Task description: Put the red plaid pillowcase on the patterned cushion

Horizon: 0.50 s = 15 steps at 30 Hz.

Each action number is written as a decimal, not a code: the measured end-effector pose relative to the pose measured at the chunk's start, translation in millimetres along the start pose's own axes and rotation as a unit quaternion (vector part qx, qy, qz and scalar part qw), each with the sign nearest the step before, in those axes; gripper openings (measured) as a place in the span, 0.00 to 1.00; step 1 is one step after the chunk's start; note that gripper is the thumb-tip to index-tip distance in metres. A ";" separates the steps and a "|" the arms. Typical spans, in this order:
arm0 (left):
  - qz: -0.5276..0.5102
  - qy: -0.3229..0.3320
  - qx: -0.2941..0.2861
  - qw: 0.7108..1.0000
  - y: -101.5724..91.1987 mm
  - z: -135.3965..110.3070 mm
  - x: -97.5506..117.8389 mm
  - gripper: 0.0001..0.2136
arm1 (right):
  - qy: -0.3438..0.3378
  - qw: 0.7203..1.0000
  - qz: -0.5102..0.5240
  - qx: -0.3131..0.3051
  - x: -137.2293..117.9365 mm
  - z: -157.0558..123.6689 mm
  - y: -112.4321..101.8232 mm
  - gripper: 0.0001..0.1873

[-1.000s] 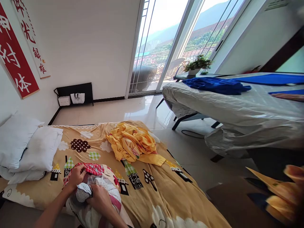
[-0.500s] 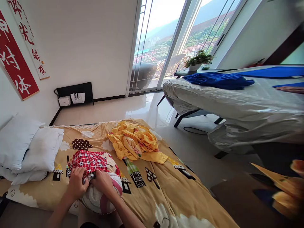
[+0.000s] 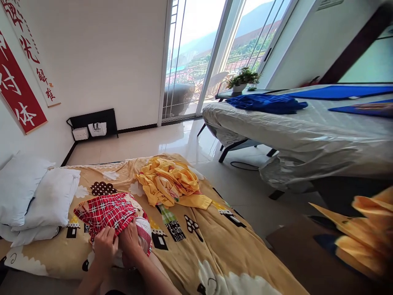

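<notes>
Left fingers (image 3: 109,234) pinch the red plaid cloth (image 3: 107,210) by its near edge, probably to steady it just beyond them on the bed (image 3: 196,252); beside them, the right hand's (image 3: 130,238) hold is too hidden to tell.

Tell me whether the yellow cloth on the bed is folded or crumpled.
Crumpled: the yellow cloth lies in a loose, creased heap on the bed.

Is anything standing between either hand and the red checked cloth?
Nothing visible: the left hand and right hand are both at the near edge of the red checked cloth. The yellow cloth lies beyond it, out of the way.
</notes>
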<state>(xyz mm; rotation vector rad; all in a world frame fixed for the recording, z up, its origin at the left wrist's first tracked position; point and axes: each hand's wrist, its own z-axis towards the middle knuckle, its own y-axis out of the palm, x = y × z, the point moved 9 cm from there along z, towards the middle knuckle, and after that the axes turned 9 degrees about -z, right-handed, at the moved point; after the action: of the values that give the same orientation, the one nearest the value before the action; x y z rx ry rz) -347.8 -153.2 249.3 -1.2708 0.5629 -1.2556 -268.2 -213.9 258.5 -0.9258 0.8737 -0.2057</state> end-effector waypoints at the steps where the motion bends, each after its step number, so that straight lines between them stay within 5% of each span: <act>1: 0.008 0.004 0.019 1.000 -4.5 0.8 -6.9 0.10 | -0.020 1.000 -0.003 -0.011 0.6 -3.9 -2.8 0.09; 5: 0.061 -0.092 0.008 0.994 -26.9 11.4 -47.9 0.15 | -0.155 0.987 -0.021 -0.049 11.5 -33.6 -16.0 0.28; 8: 0.105 -0.168 -0.060 0.978 -39.5 15.8 -56.9 0.18 | -0.257 0.963 -0.072 0.020 23.2 -63.4 -30.7 0.38; 11: 0.123 -0.155 -0.094 0.976 -47.5 21.7 -34.4 0.17 | -0.253 0.953 -0.132 0.101 29.5 -81.9 -35.1 0.33; 15: 0.079 0.003 -0.082 0.994 -51.7 41.4 19.0 0.15 | -0.259 0.948 -0.151 0.109 8.5 -89.7 -16.1 0.30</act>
<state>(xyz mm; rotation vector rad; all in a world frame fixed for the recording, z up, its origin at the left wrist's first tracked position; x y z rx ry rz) -325.1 -145.0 313.9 -1.3314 0.7678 -1.0989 -325.3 -282.9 239.5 -0.8462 0.2141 -0.2984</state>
